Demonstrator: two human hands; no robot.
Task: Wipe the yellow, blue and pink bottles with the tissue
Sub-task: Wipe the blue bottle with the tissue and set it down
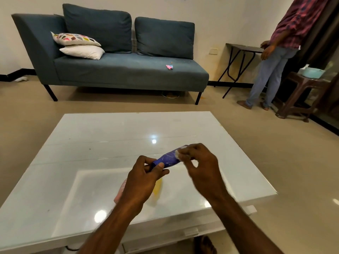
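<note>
**Blue bottle held above glossy table**

The left hand (142, 178) grips the smooth blue bottle (169, 158) near one end; the right hand (199, 165) pinches crumpled white tissue (178, 154) against its other end. Pink bottle (120, 191) and yellow bottle (157, 187) lie blurred below on the white reflective table (73, 162). A teal fabric sofa (119, 70) stands beyond on beige tiles.

left hand (142, 177) covers most of the pink bottle (120, 191) and yellow bottle (157, 189), both blurry. right hand (199, 165) is smeared, hiding most of the tissue (177, 154) and the blue bottle (168, 158) top
</note>
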